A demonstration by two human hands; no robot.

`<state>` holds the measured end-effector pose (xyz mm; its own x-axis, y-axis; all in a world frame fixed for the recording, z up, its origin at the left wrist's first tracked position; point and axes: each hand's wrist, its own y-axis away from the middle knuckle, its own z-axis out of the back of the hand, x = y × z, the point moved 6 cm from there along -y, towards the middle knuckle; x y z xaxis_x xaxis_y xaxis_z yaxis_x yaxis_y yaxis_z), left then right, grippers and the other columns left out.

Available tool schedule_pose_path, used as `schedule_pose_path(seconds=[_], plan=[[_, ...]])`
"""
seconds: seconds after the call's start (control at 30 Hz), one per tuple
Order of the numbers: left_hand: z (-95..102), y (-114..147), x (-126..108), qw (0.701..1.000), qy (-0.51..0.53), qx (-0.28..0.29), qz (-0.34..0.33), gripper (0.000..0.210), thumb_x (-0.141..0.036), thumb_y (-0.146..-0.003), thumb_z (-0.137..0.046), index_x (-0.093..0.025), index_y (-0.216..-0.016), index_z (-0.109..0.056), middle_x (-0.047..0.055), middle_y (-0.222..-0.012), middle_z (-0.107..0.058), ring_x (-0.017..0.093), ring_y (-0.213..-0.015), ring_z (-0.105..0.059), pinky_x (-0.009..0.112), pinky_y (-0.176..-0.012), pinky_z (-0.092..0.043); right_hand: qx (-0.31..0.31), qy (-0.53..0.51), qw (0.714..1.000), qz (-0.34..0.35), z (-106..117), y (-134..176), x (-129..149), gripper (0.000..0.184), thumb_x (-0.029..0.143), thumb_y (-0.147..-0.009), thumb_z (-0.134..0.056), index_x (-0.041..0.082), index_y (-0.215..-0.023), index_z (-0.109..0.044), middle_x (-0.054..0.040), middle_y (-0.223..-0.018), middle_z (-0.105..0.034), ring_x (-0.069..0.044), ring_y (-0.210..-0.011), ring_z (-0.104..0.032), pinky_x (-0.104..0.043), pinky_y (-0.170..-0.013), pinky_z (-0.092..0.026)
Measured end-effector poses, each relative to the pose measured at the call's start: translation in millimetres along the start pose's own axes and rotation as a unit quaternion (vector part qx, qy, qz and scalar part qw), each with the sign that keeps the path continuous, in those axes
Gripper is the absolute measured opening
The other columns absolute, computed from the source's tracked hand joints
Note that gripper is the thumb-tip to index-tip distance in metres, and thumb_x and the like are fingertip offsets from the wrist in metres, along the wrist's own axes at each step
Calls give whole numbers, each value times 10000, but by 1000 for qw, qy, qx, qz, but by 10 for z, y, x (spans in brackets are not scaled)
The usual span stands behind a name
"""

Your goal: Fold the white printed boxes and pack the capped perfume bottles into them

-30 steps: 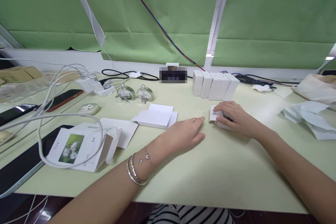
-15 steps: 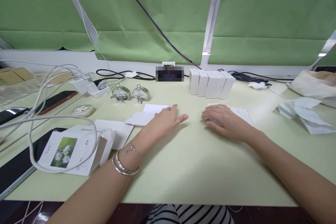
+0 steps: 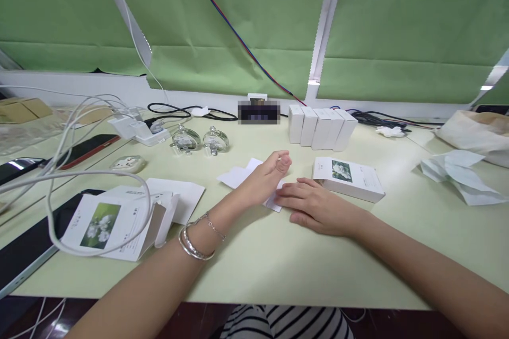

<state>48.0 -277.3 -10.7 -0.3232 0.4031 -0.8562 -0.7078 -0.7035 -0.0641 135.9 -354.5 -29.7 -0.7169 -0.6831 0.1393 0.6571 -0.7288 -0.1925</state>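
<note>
A folded white sheet (image 3: 237, 175) lies on the table, partly hidden beneath my left hand (image 3: 260, 183). My left hand rests on its side across the sheet, thumb raised and fingers partly out of sight; it looks open. My right hand (image 3: 316, 205) is open and palm down, its fingertips at the sheet's right corner. Just beyond my right hand lies a flat white box (image 3: 368, 179) with a white-flower picture on it, untouched.
An opened flower-print carton (image 3: 127, 241) lies at left, with a white cable (image 3: 149, 204) looping over it. Two glass bottles (image 3: 216, 140) stand farther back. Several small white boxes (image 3: 320, 130) stand in a row. Crumpled paper (image 3: 457, 175) lies at right.
My left hand and the folded sheet have shifted right. My right hand has come off the flat flower-print box and moved left and nearer, to the sheet's corner.
</note>
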Motion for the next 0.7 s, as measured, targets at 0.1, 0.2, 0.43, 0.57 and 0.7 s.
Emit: schedule_pose_path(seconds=[0.1,0.2,0.43,0.57,0.7], plan=[[110,-2,-71,994,-86,-57,-42,532,-554,-930,-275,-194,-1302,-398,79,-1349,-507,210,-1241,-466,338,-1027,-357,1,-24,1000,-18,48,30,-45,333,319,-959,-333,209,-1161,-575,-73,-1168,-619,-194,-1075,-542,-417,-982,-358],[233,-21,-18,979,-184,-84,-10,502,-507,-924,-318,-184,-1297,-416,81,-1393,-459,251,-1257,-436,396,-1044,-322,-6,4,998,-60,120,93,-174,368,312,-968,-284,192,-942,-631,-75,-982,-646,-197,-927,-568,-414,-927,-390],[67,-57,173,958,-274,80,-5,714,-661,-816,-390,-166,-1331,-404,135,-1339,-486,305,-1199,-457,420,-987,-349,-90,64,969,-223,267,283,-567,396,356,-954,-263,185,-830,-598,-101,-885,-632,-234,-861,-572,-416,-827,-439],[-37,-54,169,948,-296,109,-40,841,-731,-748,-424,-172,-1374,-356,147,-1367,-448,327,-1230,-411,459,-1026,-285,-80,32,970,-229,221,296,-581,485,536,-905,-328,197,-1207,-500,-127,-1272,-551,-305,-1204,-468,-499,-967,-378],[-87,-46,140,945,-300,117,-51,948,-711,-676,-545,-145,-1401,-313,157,-1407,-401,349,-1249,-384,473,-1032,-277,-19,32,967,-252,179,301,-580,725,655,-863,-284,138,-1365,-368,-165,-1359,-481,-343,-1299,-371,-533,-1049,-275]])
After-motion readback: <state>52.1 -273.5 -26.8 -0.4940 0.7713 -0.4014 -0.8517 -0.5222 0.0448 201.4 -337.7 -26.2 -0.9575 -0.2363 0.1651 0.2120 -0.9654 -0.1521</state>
